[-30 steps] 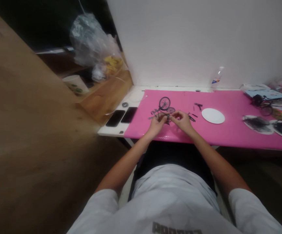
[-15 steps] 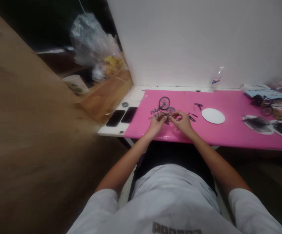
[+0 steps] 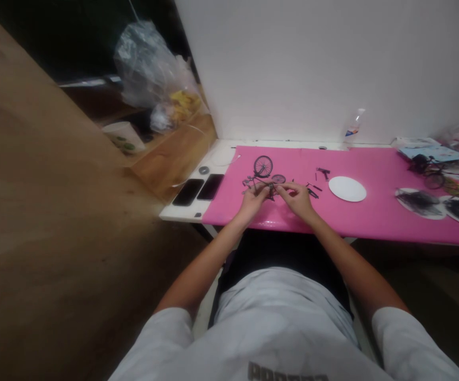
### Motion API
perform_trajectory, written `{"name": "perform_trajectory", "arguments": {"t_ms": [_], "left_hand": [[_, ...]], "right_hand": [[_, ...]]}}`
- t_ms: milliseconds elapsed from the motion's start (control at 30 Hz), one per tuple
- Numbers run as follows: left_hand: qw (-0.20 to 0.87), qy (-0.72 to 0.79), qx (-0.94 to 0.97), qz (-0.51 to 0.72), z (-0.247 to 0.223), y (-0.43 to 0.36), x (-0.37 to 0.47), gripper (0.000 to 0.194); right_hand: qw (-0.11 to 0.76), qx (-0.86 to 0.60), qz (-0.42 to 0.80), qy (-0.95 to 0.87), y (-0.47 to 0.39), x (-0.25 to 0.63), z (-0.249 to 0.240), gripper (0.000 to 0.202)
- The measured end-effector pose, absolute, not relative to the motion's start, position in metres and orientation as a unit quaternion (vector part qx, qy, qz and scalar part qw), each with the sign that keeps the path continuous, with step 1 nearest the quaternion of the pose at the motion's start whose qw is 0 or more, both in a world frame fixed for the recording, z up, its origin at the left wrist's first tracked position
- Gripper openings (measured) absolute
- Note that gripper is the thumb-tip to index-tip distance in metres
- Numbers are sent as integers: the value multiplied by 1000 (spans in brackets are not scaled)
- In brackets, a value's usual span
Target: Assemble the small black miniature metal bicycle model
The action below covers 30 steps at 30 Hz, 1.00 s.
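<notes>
A small dark model bicycle (image 3: 263, 166), with one spoked wheel toward the wall, is held over the pink-covered table. My left hand (image 3: 255, 197) is closed around its frame, thumb and fingers pinching near the middle. My right hand (image 3: 295, 197) is closed too, its thumb and forefinger pinched at the same part of the bicycle; anything small between those fingertips is too tiny to make out. Just beyond the hands lies a loose spoked wheel (image 3: 278, 179). To the right of my right hand are small dark parts (image 3: 312, 193) and a dark piece (image 3: 323, 171).
Two dark phones (image 3: 188, 192) lie at the left end of the pink-covered table (image 3: 293, 222). A white plate (image 3: 347, 189) sits right of the hands. Farther right are plates of black parts (image 3: 420, 203) and another model bicycle (image 3: 428, 168). A clear bottle (image 3: 355, 125) stands against the wall.
The bicycle has shifted slightly left in my hands, its wheel moving with it and uncovering more of the loose wheel. Both hands keep their pinch.
</notes>
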<state>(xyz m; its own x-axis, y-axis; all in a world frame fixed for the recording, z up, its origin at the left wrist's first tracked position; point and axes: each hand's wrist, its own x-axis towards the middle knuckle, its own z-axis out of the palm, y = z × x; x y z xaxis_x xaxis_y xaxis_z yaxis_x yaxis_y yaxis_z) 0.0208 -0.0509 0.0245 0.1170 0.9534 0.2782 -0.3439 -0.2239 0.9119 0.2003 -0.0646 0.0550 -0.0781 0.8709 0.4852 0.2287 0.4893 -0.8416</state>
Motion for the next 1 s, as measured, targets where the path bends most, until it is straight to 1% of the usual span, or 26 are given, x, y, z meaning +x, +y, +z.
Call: {"name": "perform_trajectory", "arguments": {"t_ms": [167,567,1000], "left_hand": [[559,289,498,597,25,-51,20,55],[566,280,516,579,26,-53,17,56],[559,282,524,577,26,-53,17,55]], "right_hand": [[539,-401,342,-658,-66,201,57,40],[538,-407,395,-624,-61,204,54,49],[533,-410,407,-619,-62,203,54,46]]}}
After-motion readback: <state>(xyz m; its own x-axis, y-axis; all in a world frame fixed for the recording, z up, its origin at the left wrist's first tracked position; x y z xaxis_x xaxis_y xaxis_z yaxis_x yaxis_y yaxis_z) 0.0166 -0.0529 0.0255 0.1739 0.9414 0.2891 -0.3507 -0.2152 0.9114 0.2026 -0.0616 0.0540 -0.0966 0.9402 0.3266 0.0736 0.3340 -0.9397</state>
